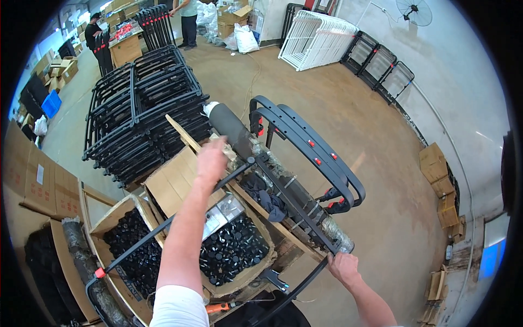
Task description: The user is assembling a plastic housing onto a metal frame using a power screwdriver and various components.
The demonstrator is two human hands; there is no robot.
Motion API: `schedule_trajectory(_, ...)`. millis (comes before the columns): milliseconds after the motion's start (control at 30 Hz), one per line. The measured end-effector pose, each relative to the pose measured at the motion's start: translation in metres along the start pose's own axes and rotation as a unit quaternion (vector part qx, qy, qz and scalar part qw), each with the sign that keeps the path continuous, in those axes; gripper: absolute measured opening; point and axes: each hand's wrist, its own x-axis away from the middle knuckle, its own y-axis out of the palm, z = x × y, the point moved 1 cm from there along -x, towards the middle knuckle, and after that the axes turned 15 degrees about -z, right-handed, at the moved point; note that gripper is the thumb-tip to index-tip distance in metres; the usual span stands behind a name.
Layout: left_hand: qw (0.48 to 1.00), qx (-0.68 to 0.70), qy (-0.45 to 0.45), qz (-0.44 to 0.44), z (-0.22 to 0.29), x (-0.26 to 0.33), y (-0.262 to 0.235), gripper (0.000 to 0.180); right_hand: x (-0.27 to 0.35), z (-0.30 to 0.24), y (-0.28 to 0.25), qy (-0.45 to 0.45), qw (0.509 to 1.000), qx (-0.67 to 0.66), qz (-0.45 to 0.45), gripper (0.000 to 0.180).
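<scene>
From where I stand: black tubular frame (294,204) lies across the padded work stand, crossbar along the wrapped padding (226,122), two side tubes running back toward the person. Right hand (344,267) at the near-right corner of that frame, fingers curled narrow around the tube, beside the plastic-wrapped end of the padding. Left hand (211,159) is up near the frame's far corner, above the padding's edge (motion blur there); can't tell if its fingers are wide or narrow, or holding anything. The left forearm passes over one side tube, which has a red clip (99,272) near its end.

Below the left arm, two open cartons of black knobs: left carton (98,226), right carton (267,256), the latter with a clear-lidded small box (222,215) at its back edge. Dark cloth (264,196) bunched beside the crossbar. Orange-handled tool (218,308) at the near edge. Curved black frames (310,144) jut out beyond the padding; a big frame stack (141,109) stands ahead-left.
</scene>
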Motion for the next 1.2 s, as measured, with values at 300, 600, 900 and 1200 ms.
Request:
schedule_trajectory(300, 0.989, 0.035, -0.019, -0.144, 0.078, -0.01, 0.018, 0.049, 0.003, -0.006, -0.022, -0.014, 0.999, -0.004, -0.051, 0.049)
schedule_trajectory(600, 0.982, -0.031, 0.179, -0.057, 0.06, -0.013, 0.04, 0.026, -0.004, 0.017, 0.027, -0.033, 0.998, 0.016, 0.043, 0.041)
schedule_trajectory(900, 0.982, 0.175, -0.021, 0.067, 0.05, 0.173, -0.019, 0.044, 0.046, -0.027, -0.06, -0.037, 0.99, 0.073, -0.117, 0.062)
schedule_trajectory(1200, 0.852, 0.076, -0.488, 0.175, -0.072, 0.67, -0.199, 0.028, 0.014, -0.007, -0.025, 0.013, 0.963, 0.154, -0.223, 0.053)
